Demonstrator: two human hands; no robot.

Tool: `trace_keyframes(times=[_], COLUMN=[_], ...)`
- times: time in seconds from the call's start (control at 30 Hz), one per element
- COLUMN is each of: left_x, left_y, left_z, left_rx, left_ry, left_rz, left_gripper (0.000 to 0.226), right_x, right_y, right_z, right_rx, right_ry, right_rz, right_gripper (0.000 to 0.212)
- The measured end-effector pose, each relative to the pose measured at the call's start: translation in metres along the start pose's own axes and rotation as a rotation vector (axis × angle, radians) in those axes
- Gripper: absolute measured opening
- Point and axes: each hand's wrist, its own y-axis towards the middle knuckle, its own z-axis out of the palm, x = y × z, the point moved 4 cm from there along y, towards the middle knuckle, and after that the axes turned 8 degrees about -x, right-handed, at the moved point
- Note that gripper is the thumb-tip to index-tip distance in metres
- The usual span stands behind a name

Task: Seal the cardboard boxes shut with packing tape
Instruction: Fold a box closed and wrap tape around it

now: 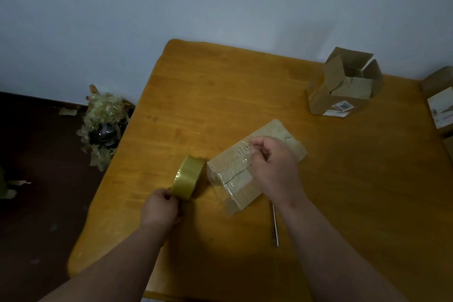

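Head view: three boxes (255, 164) on table (220, 95); left hand (160, 206) grips one tape roll (188, 178); right hand (272, 162) pinches tape.

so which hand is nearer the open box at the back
Right. The right hand rests on the taped box, below-left of the open box; the left hand, gripping the tape roll, sits farther left.

plain home room: wooden table (220, 95), bare wall (196, 2)

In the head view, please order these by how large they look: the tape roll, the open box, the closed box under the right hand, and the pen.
1. Open box, though the closed box looks similar; it is partly covered, so unsure.
2. Tape roll.
3. Pen, thin.
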Motion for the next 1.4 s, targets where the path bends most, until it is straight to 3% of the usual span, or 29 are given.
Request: trace_keyframes(times=[0.13, 0.23, 0.3, 0.4, 0.53, 0.63, 0.7, 0.8, 0.87, 0.9, 0.97, 1.03, 1.1, 1.13, 1.23, 1.3, 1.4], left_x=[-0.015, -0.016, -0.016, -0.014, -0.010, -0.007, -0.001, -0.003, -0.029, -0.047, -0.080, -0.096, -0.101, -0.104, -0.115, -0.122, -0.128], left_y=[-0.005, -0.006, -0.008, -0.013, -0.012, -0.008, -0.005, -0.013, -0.036, -0.053, -0.091, -0.123, -0.139, -0.140, -0.128, -0.118, -0.110], left_z=[-0.009, -0.010, -0.010, -0.013, -0.015, -0.015, -0.018, -0.040, -0.048, -0.044, -0.025, 0.002, 0.024, 0.029, 0.035, 0.039, 0.049], left_rx=[-0.038, -0.044, -0.066, -0.110, -0.138, -0.123, -0.118, -0.353, -0.545, -0.558, -0.429, -0.262, -0.187, -0.176, -0.128, -0.074, -0.048], left_ry=[0.426, 0.508, 0.522, 0.502, 0.458, 0.398, 0.315, 0.066, 0.019, -0.006, -0.072, -0.065, -0.032, -0.041, -0.127, -0.193, -0.247], left_rz=[0.172, 0.184, 0.199, 0.223, 0.260, 0.256, 0.192, 0.083, 0.272, 0.411, 0.623, 0.681, 0.647, 0.611, 0.484, 0.369, 0.306], left_gripper=[0.013, 0.011, 0.011, 0.004, 0.021, 0.006, 0.019, 0.038, 0.033, 0.032, 0.039, 0.051, 0.066, 0.072, 0.080, 0.079, 0.062], right_x=[-0.004, -0.013, -0.019, -0.022, -0.025, -0.027, -0.028, -0.027, -0.028, -0.030, -0.030, -0.024, -0.021, -0.024, -0.046, -0.055, -0.058], right_y=[0.003, -0.003, -0.006, -0.005, -0.002, -0.001, -0.001, 0.001, -0.003, -0.006, -0.009, -0.004, 0.006, 0.011, 0.016, 0.017, 0.027], right_z=[-0.005, 0.002, 0.005, 0.008, 0.011, 0.009, 0.006, 0.000, 0.002, 0.006, 0.011, 0.009, -0.001, -0.006, -0.016, -0.017, -0.017], right_rx=[-0.016, 0.113, 0.141, 0.141, 0.126, 0.102, 0.089, 0.045, 0.103, 0.151, 0.185, 0.147, 0.069, 0.057, 0.160, 0.187, 0.179], right_ry=[-0.247, -0.456, -0.473, -0.441, -0.370, -0.315, -0.307, -0.342, -0.488, -0.556, -0.622, -0.618, -0.592, -0.598, -0.614, -0.550, -0.515], right_rz=[-0.120, -0.122, -0.120, -0.120, -0.077, -0.066, -0.087, -0.121, -0.161, -0.183, -0.212, -0.238, -0.217, -0.174, 0.071, 0.191, 0.280], right_gripper=[0.026, 0.052, 0.058, 0.055, 0.046, 0.036, 0.036, 0.035, 0.051, 0.061, 0.064, 0.056, 0.056, 0.066, 0.118, 0.134, 0.135])
